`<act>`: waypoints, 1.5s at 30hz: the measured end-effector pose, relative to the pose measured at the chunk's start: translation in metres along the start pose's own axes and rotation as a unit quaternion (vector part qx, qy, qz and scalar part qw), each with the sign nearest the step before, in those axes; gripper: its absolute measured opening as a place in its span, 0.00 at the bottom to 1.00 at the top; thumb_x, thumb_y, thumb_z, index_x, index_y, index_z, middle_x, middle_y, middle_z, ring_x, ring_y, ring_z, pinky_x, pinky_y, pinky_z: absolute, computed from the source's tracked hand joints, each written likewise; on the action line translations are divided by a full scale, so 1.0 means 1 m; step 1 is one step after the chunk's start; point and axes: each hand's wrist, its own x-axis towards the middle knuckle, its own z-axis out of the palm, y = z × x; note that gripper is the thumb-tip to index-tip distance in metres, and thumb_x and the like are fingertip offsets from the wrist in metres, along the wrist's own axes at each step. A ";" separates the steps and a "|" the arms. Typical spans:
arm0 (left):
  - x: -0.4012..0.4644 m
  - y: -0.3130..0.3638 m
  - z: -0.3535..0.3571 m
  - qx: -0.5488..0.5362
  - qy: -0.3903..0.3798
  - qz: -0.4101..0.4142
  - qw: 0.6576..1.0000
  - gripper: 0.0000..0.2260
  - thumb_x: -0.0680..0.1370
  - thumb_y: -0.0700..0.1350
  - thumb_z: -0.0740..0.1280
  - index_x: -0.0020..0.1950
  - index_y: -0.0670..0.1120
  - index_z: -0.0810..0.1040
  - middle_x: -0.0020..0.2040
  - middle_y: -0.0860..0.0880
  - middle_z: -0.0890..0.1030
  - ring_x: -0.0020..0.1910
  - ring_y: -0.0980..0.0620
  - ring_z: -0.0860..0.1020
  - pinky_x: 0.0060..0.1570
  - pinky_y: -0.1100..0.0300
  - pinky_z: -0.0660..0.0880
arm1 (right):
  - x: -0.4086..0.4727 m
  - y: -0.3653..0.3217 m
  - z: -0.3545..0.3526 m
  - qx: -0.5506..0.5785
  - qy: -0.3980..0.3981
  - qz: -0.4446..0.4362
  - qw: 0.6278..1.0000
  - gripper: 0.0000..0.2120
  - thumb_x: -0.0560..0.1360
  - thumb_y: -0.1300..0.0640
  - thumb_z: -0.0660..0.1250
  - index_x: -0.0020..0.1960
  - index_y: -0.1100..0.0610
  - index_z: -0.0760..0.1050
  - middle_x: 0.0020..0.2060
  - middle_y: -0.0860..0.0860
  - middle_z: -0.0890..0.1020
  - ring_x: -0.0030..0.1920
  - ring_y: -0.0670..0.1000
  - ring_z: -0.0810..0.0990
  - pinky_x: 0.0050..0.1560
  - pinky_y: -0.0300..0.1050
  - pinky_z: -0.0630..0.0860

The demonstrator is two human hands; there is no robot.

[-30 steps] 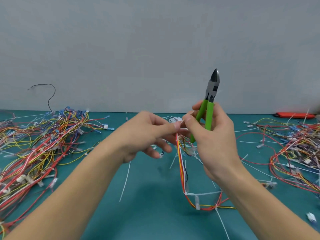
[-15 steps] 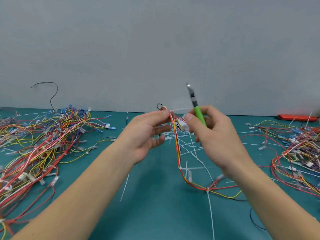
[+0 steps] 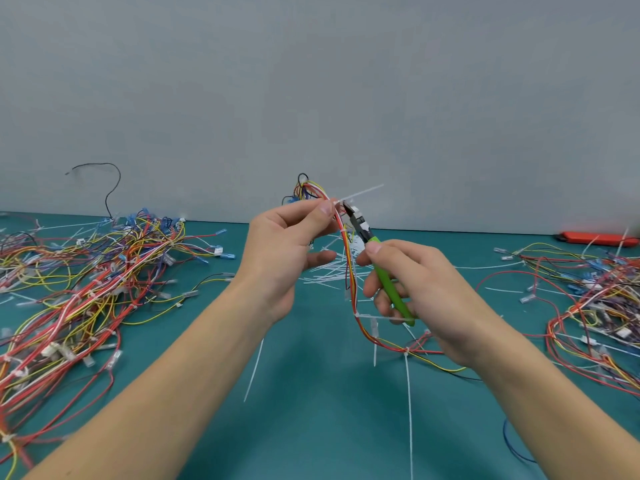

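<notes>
Head view: a teal table (image 3: 311,427) is seen, set against a grey wall. A large heap of coloured wires (image 3: 86,289) is spread over its left side and a second heap (image 3: 595,299) over its right. Between them, a wire harness (image 3: 350,271) is held up above the table. Its upper end is pinched between thumb and fingertips of the left hand (image 3: 280,258), while its lower end trails onto the table. Green-handled cutters (image 3: 388,282) are gripped in the curled fingers of the right hand (image 3: 426,292). Their dark tip is placed against a white cable tie (image 3: 363,192) on the harness, just beside the left fingertips. White tie offcuts (image 3: 325,271) are scattered behind the hands. An orange tool (image 3: 599,239) is seen at the far right edge.
</notes>
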 end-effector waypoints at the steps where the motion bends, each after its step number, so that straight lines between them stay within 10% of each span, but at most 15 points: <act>1: 0.000 0.000 0.000 -0.004 0.000 -0.004 1.000 0.06 0.80 0.43 0.71 0.48 0.48 0.88 0.48 0.49 0.87 0.46 0.56 0.83 0.35 0.60 0.79 | 0.000 0.000 0.000 0.006 -0.003 0.000 1.000 0.18 0.74 0.37 0.66 0.49 0.50 0.82 0.37 0.51 0.83 0.32 0.50 0.76 0.35 0.46 0.71; 19: 0.003 -0.006 -0.004 0.000 -0.005 -0.049 0.999 0.06 0.80 0.45 0.71 0.51 0.46 0.87 0.50 0.49 0.87 0.44 0.53 0.85 0.34 0.61 0.79 | 0.004 -0.004 -0.006 0.083 0.042 0.011 0.996 0.16 0.82 0.42 0.63 0.50 0.54 0.79 0.34 0.53 0.80 0.28 0.51 0.74 0.29 0.44 0.70; 25: 0.008 -0.003 -0.009 -0.033 0.033 -0.054 0.997 0.06 0.80 0.45 0.72 0.51 0.43 0.86 0.44 0.50 0.85 0.39 0.53 0.84 0.32 0.62 0.79 | -0.001 -0.005 -0.033 -0.137 -0.052 0.024 0.989 0.17 0.70 0.45 0.78 0.53 0.47 0.76 0.39 0.52 0.87 0.35 0.47 0.80 0.37 0.41 0.75; 33: 0.010 -0.008 -0.012 0.129 0.108 -0.051 0.984 0.08 0.76 0.52 0.76 0.42 0.49 0.89 0.41 0.57 0.84 0.34 0.55 0.75 0.25 0.63 0.72 | -0.001 -0.003 -0.032 -0.064 -0.073 -0.052 0.994 0.11 0.75 0.67 0.74 0.50 0.54 0.77 0.38 0.51 0.82 0.35 0.49 0.78 0.36 0.41 0.73; 45: -0.010 0.013 0.003 0.178 -0.138 -0.038 0.974 0.15 0.76 0.57 0.74 0.39 0.45 0.84 0.36 0.45 0.84 0.29 0.46 0.82 0.22 0.63 0.70 | 0.005 -0.005 -0.023 0.230 0.008 -0.031 0.973 0.12 0.76 0.66 0.72 0.56 0.55 0.75 0.39 0.54 0.81 0.39 0.54 0.82 0.42 0.52 0.82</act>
